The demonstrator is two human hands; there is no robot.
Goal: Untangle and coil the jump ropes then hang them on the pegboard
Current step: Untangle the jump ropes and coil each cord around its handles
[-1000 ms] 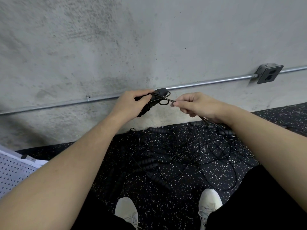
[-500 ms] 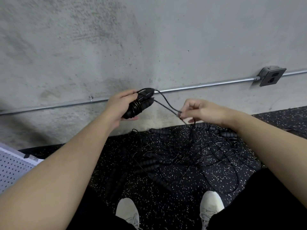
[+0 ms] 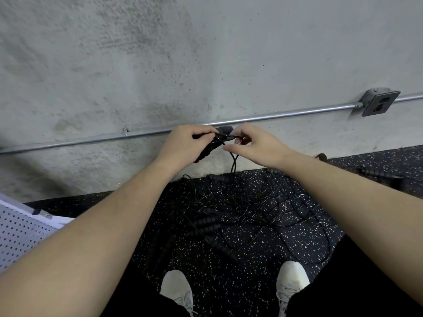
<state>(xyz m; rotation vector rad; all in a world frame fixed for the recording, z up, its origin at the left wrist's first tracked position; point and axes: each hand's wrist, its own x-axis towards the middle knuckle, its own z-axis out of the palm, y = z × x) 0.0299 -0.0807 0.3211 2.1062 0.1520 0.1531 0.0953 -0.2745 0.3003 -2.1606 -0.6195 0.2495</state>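
Note:
My left hand (image 3: 185,144) grips the black ribbed handles of a jump rope (image 3: 223,131), held up in front of the wall with thin cord wound round them. My right hand (image 3: 254,144) is close beside it and pinches that rope's thin black cord (image 3: 234,161), which drops down to the floor. Below my hands a tangle of several more jump ropes (image 3: 231,216) lies on the speckled black floor, thin cords looping over ribbed black handles. A corner of the white pegboard (image 3: 20,227) shows at the far left.
A concrete wall stands right ahead, with a metal conduit (image 3: 91,139) running along it to an outlet box (image 3: 378,104) at the right. Another black handle (image 3: 377,172) lies at the floor's right edge. My white shoes (image 3: 291,282) stand just behind the tangle.
My right hand has come back up and left to the handles with the cord, closing the gap that had opened half a second ago. My left hand keeps hold of the handles.

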